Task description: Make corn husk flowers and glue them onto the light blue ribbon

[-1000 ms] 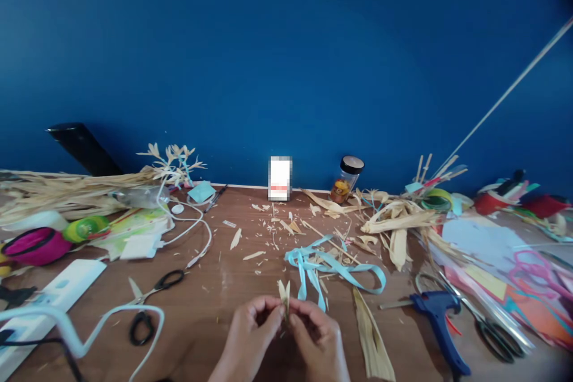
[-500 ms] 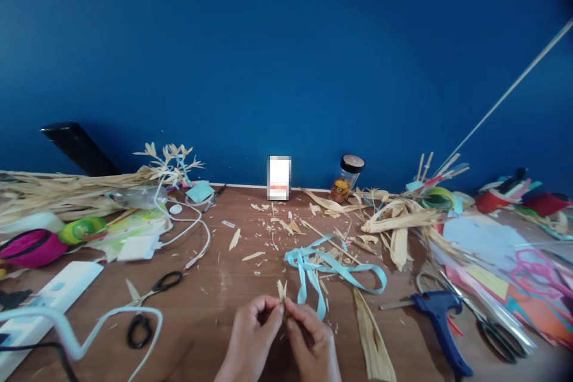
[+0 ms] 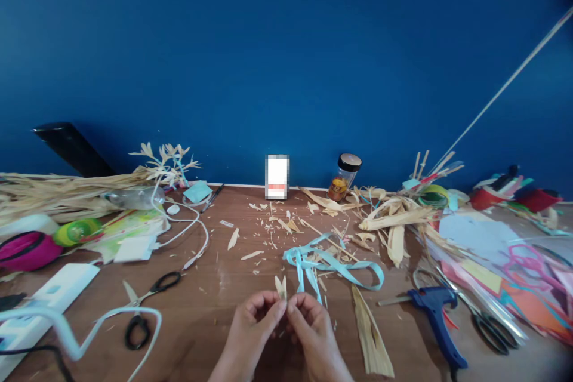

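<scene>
Between thumb and fingers, my left hand pinches a small husk flower, its pale pointed petals sticking up above the fingertips. Close beside it on the right is my right hand, thumb and fingertips pressed together; whatever is in that pinch is too small to tell. The flower's lower end is hidden by the fingers. Just beyond my right hand lies a looped light-blue ribbon. A broad dry husk strip rests to the right of it.
Black-handled scissors and a white power strip lie at left. A blue glue gun and another pair of scissors are at right. A lidded jar stands by the wall; husk scraps litter the brown table.
My hands have drawn slightly apart at the fingertips, the right one shifting a little right. The flower stays in my left hand, its petals now looking more spread. The view has shifted slightly.
</scene>
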`<move>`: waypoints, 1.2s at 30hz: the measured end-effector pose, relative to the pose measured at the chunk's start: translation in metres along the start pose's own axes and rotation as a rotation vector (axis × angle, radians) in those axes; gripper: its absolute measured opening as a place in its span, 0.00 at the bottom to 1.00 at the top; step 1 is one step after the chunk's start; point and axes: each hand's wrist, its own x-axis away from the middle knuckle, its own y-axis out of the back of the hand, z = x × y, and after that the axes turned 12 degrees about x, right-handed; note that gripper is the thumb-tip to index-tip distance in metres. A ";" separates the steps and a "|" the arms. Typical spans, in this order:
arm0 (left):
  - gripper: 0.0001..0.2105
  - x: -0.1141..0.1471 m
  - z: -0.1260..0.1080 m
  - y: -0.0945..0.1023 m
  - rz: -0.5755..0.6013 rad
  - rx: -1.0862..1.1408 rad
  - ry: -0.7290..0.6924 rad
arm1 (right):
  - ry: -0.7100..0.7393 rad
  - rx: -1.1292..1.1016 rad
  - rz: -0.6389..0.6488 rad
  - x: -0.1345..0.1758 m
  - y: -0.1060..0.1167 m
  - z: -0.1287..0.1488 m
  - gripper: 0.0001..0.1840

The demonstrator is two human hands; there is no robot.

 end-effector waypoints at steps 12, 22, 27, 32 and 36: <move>0.13 0.001 0.001 0.002 0.066 0.026 0.042 | -0.099 -0.145 0.022 0.006 -0.006 -0.001 0.19; 0.13 0.001 -0.001 0.001 0.055 0.011 0.057 | -0.135 -0.203 0.039 0.006 -0.004 -0.001 0.19; 0.13 -0.001 0.000 0.003 0.058 -0.004 0.042 | -0.083 -0.086 0.095 0.010 0.002 0.001 0.18; 0.14 -0.007 0.000 0.009 0.053 -0.002 0.041 | -0.120 0.055 0.215 0.018 0.011 -0.006 0.16; 0.15 -0.011 0.002 0.010 0.013 0.035 0.027 | -0.112 0.163 0.229 0.023 0.022 -0.023 0.11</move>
